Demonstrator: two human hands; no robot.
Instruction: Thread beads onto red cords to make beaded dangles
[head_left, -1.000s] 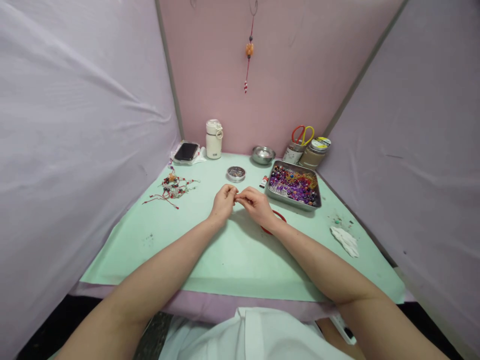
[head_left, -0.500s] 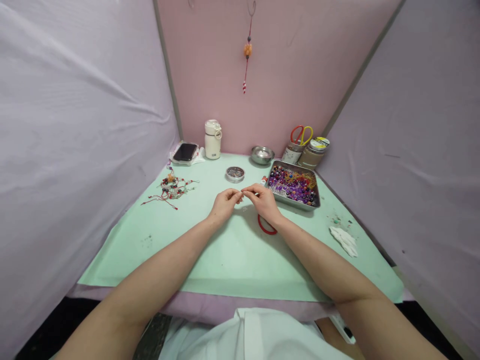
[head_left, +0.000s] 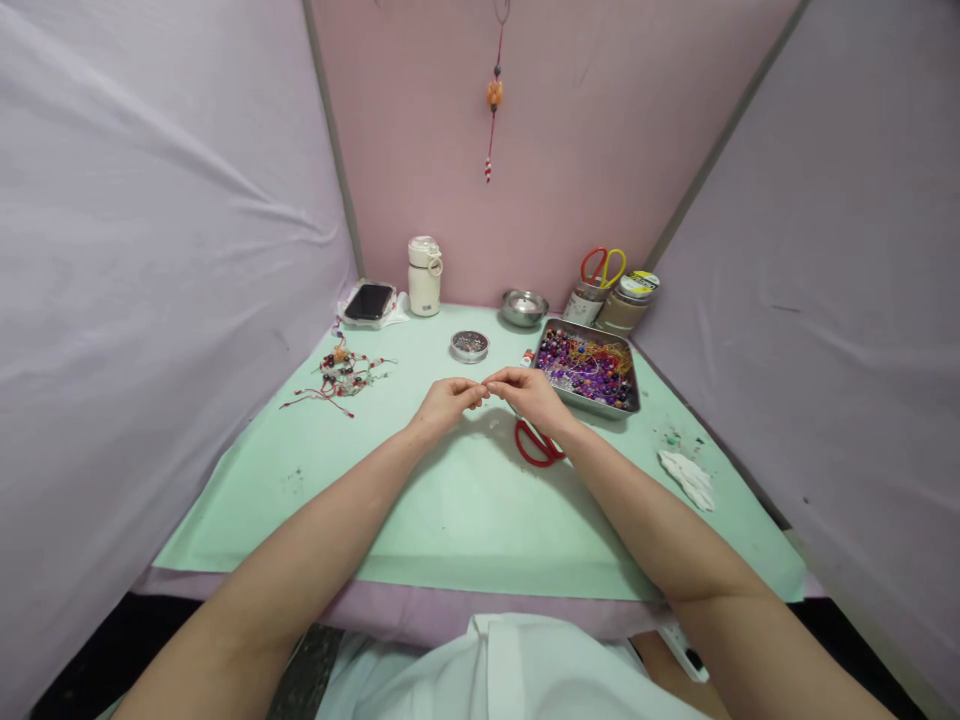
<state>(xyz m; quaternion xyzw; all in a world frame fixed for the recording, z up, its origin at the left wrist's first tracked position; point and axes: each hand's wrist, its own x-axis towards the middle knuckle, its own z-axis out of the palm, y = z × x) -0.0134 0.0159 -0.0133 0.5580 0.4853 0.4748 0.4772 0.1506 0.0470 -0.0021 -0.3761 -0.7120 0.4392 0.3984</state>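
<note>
Over the middle of the green table mat (head_left: 450, 520), my left hand (head_left: 450, 402) and my right hand (head_left: 529, 393) meet at the fingertips. Both are closed in a pinch; whatever lies between the fingers is too small to make out. Under my right wrist lies a pair of red-handled scissors (head_left: 534, 445), its blades partly covered by the hand. Just beyond my fingers stands a small round dish (head_left: 470, 346) of tiny beads. To the right of my right hand is a metal tray (head_left: 600, 406) filled with purple and dark beads and yellow thread.
Strung bead cords (head_left: 349, 375) lie at left, near a phone (head_left: 370, 302) and a white bottle (head_left: 425, 280). Behind are a metal bowl (head_left: 524, 308) and jars (head_left: 628, 305), one holding scissors. A white cloth (head_left: 687, 480) lies right. A beaded string (head_left: 494, 95) hangs on the wall.
My right hand has shifted slightly, its wrist uncovering more of the red scissor handles. My left hand has turned a little, and the fingertips stay together.
</note>
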